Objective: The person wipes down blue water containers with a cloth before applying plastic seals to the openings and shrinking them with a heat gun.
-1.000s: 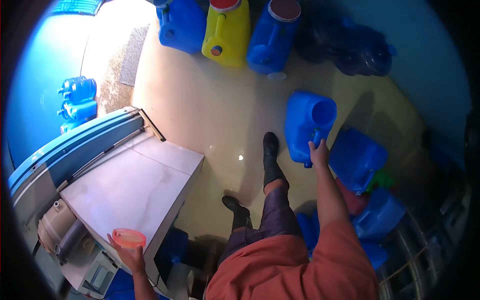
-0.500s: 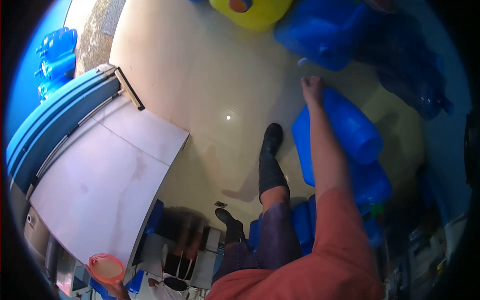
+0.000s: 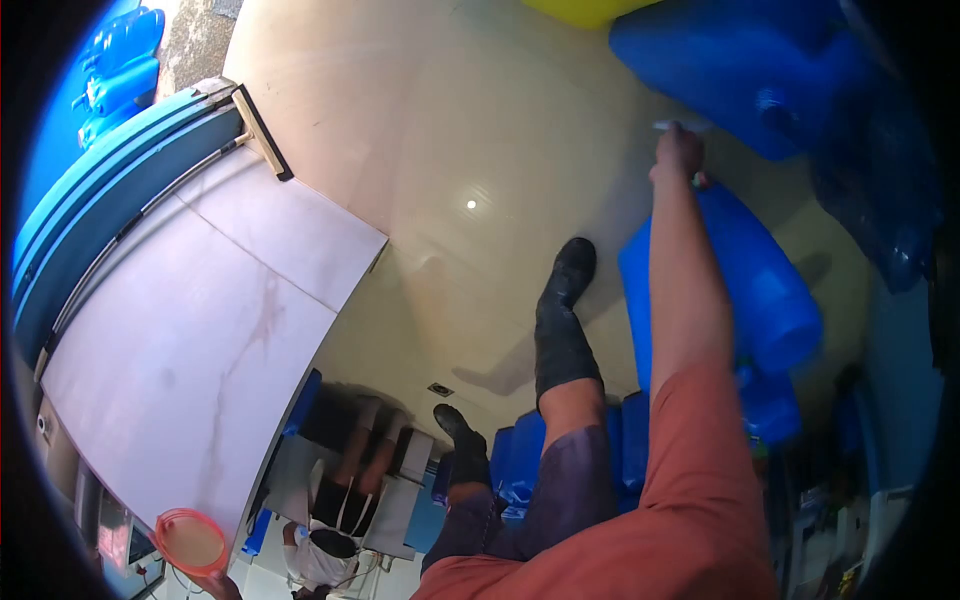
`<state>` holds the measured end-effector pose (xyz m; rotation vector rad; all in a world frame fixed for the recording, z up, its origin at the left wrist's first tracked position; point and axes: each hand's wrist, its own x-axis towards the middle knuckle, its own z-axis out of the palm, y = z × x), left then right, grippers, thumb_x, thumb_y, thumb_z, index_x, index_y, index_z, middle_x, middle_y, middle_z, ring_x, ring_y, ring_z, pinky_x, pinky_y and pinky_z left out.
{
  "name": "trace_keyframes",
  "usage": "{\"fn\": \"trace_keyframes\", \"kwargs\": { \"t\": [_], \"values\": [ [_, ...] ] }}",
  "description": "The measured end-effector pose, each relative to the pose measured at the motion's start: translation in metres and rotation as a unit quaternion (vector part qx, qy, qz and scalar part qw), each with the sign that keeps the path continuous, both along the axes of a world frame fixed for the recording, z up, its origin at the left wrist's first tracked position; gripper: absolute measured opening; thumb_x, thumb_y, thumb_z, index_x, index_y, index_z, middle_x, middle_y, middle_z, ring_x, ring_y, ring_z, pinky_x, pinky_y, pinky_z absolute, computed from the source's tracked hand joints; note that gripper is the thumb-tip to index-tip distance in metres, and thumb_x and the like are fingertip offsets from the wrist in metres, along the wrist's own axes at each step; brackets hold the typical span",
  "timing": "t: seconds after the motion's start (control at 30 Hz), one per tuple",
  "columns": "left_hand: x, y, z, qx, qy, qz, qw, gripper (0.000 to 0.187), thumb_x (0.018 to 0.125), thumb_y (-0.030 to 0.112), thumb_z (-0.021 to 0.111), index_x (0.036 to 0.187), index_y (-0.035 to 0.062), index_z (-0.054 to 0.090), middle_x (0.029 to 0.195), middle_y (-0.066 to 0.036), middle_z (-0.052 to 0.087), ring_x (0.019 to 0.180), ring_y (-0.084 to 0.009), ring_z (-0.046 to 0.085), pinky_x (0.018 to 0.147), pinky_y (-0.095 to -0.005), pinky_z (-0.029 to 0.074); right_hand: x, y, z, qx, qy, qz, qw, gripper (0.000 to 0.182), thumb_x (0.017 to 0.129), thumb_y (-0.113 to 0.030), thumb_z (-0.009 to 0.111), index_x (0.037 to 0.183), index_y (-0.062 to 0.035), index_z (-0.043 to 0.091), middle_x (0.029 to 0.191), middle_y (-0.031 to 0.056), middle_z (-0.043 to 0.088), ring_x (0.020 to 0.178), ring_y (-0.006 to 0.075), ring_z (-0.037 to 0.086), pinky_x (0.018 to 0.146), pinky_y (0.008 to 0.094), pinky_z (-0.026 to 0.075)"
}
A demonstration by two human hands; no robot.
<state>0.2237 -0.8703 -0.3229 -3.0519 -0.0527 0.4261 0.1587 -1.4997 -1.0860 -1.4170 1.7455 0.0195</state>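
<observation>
Low at the left, my left hand [image 3: 222,585] grips the rim of a round red-orange plastic tub [image 3: 190,541] with pale contents, beside the corner of the white table. Stretched far forward, my right hand [image 3: 680,150] is closed low over the floor. A small thin white piece [image 3: 661,126] shows at its knuckles; I cannot tell what the fingers hold. Just below that hand stands a blue jerrycan [image 3: 765,270], with a small coloured bit by its top. Another large blue container [image 3: 735,75] lies beyond my fingers.
A white-topped table [image 3: 190,330] fills the left, with a floor squeegee [image 3: 262,132] along its far edge. Blue water bottles [image 3: 120,70] stand at the upper left. Another person [image 3: 330,555] sits low behind. A yellow container [image 3: 590,8] is at the top, a floor drain [image 3: 440,390] near my boots.
My right hand has reached farther forward, from short of the white piece to right over it. The view has shifted, and the tub stays in my left hand.
</observation>
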Motion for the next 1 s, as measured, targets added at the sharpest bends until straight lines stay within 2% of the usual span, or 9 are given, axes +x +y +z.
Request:
{"fn": "trace_keyframes", "kwargs": {
  "t": [0.17, 0.23, 0.3, 0.37, 0.53, 0.83, 0.87, 0.93, 1.0],
  "values": [
    [-0.001, 0.004, -0.016, -0.031, -0.023, -0.024, 0.999, 0.133, 0.067, 0.085, 0.064, 0.157, 0.0008, 0.013, 0.155, -0.021, 0.032, 0.141, -0.0356, 0.036, 0.113, -0.0504, 0.035, -0.028, 0.072, 0.215, 0.180, -0.362, -0.192, 0.894, 0.014, 0.098, -0.020, 0.057, 0.104, -0.0068, 0.057, 0.085, 0.0029, 0.061, 0.076, 0.0128, 0.059, 0.068, 0.0298, 0.050],
    [-0.001, -0.007, -0.021, -0.050, -0.032, -0.031, 0.998, 0.134, 0.067, 0.087, 0.063, 0.157, 0.0003, 0.014, 0.155, -0.021, 0.031, 0.142, -0.0351, 0.035, 0.114, -0.0500, 0.034, -0.077, 0.096, 0.194, 0.218, -0.314, -0.149, 0.912, 0.017, 0.098, -0.020, 0.057, 0.105, -0.0045, 0.057, 0.091, 0.0093, 0.064, 0.082, 0.0210, 0.063, 0.073, 0.0355, 0.052],
    [-0.003, -0.014, -0.022, -0.090, -0.050, -0.019, 0.995, 0.135, 0.065, 0.086, 0.065, 0.157, 0.0006, 0.014, 0.155, -0.020, 0.032, 0.142, -0.0347, 0.035, 0.114, -0.0492, 0.033, -0.116, 0.117, 0.175, -0.013, 0.032, 0.344, 0.938, 0.019, 0.097, -0.017, 0.054, 0.109, -0.0018, 0.055, 0.094, 0.0175, 0.064, 0.087, 0.0326, 0.065, 0.077, 0.0418, 0.052],
    [-0.001, -0.006, -0.023, -0.105, -0.043, -0.041, 0.993, 0.132, 0.066, 0.084, 0.067, 0.156, 0.0007, 0.015, 0.154, -0.019, 0.034, 0.140, -0.0339, 0.037, 0.114, -0.0479, 0.033, -0.111, 0.134, 0.196, 0.103, -0.138, 0.221, 0.960, 0.022, 0.096, -0.016, 0.052, 0.111, 0.0001, 0.052, 0.097, 0.0235, 0.063, 0.092, 0.0422, 0.063, 0.081, 0.0471, 0.051],
    [0.009, -0.062, -0.026, -0.233, 0.109, -0.064, 0.964, 0.126, 0.065, 0.080, 0.072, 0.152, 0.0028, 0.022, 0.150, -0.014, 0.036, 0.137, -0.0289, 0.040, 0.114, -0.0452, 0.033, -0.038, 0.134, 0.413, 0.372, -0.421, 0.261, 0.785, 0.027, 0.105, -0.018, 0.046, 0.126, -0.0023, 0.053, 0.091, 0.0018, 0.058, 0.084, 0.0105, 0.057, 0.078, 0.0273, 0.050],
    [-0.068, -0.291, -0.137, -0.760, 0.292, 0.357, 0.458, 0.080, 0.085, 0.041, 0.069, 0.148, 0.0017, 0.038, 0.143, -0.014, 0.051, 0.130, -0.0257, 0.053, 0.105, -0.0430, 0.046, -0.031, 0.193, 0.523, 0.044, -0.481, 0.341, 0.807, 0.035, 0.101, -0.014, 0.050, 0.134, -0.0012, 0.047, 0.121, 0.0174, 0.052, 0.109, 0.0296, 0.056, 0.093, 0.0372, 0.048],
    [-0.069, -0.301, -0.139, -0.762, 0.297, 0.351, 0.456, 0.080, 0.085, 0.041, 0.069, 0.148, 0.0017, 0.038, 0.143, -0.014, 0.051, 0.130, -0.0257, 0.053, 0.105, -0.0430, 0.046, -0.040, 0.193, 0.518, 0.050, -0.461, 0.344, 0.816, 0.039, 0.099, -0.013, 0.051, 0.136, -0.0027, 0.044, 0.126, 0.0188, 0.050, 0.114, 0.0337, 0.054, 0.097, 0.0404, 0.047],
    [-0.071, -0.311, -0.137, -0.551, 0.310, 0.245, 0.736, 0.067, 0.085, 0.024, 0.070, 0.142, 0.0016, 0.044, 0.131, -0.014, 0.058, 0.117, -0.0181, 0.059, 0.096, -0.0365, 0.050, -0.054, 0.194, 0.525, 0.029, -0.471, 0.374, 0.798, 0.038, 0.098, -0.012, 0.052, 0.134, -0.0028, 0.045, 0.126, 0.0194, 0.050, 0.115, 0.0348, 0.053, 0.099, 0.0419, 0.045],
    [-0.076, -0.303, -0.149, -0.507, 0.331, 0.238, 0.759, 0.061, 0.084, 0.017, 0.069, 0.138, 0.0003, 0.047, 0.126, -0.013, 0.060, 0.111, -0.0166, 0.061, 0.092, -0.0336, 0.051, -0.066, 0.210, 0.515, -0.021, -0.466, 0.406, 0.786, 0.036, 0.097, -0.012, 0.054, 0.131, -0.0022, 0.048, 0.126, 0.0216, 0.051, 0.120, 0.0372, 0.051, 0.105, 0.0456, 0.041]
  ]
}}
